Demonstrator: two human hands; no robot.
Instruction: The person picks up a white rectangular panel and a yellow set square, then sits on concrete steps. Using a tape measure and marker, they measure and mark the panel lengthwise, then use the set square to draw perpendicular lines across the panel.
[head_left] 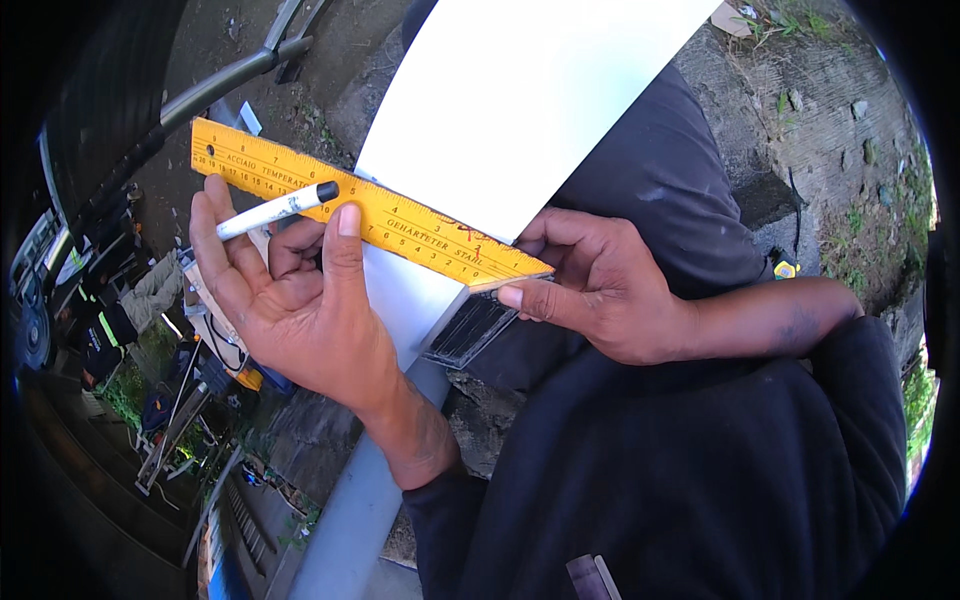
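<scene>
A yellow steel square with printed scales [375,220] lies slanting across a long white board or profile [520,110]; which of the two I cannot tell. My left hand [310,300] is palm up, its thumb on the square's face and its fingers behind. A white marker with a black end [275,212] rests between those fingers and points toward the square. My right hand [610,290] pinches the square's angled right end, thumb in front, the other fingers partly hidden behind the white piece. Below that end sits a dark, scuffed rectangular block [470,330]. Red marks show near the blade's right part.
A grey pipe [360,490] runs beneath the white piece at lower left. Tools and clutter [190,390] lie at the left, near a curved metal rail [225,85]. My dark-clothed leg [655,170] is under the work. A small yellow-and-white object [786,270] lies on rough concrete at right.
</scene>
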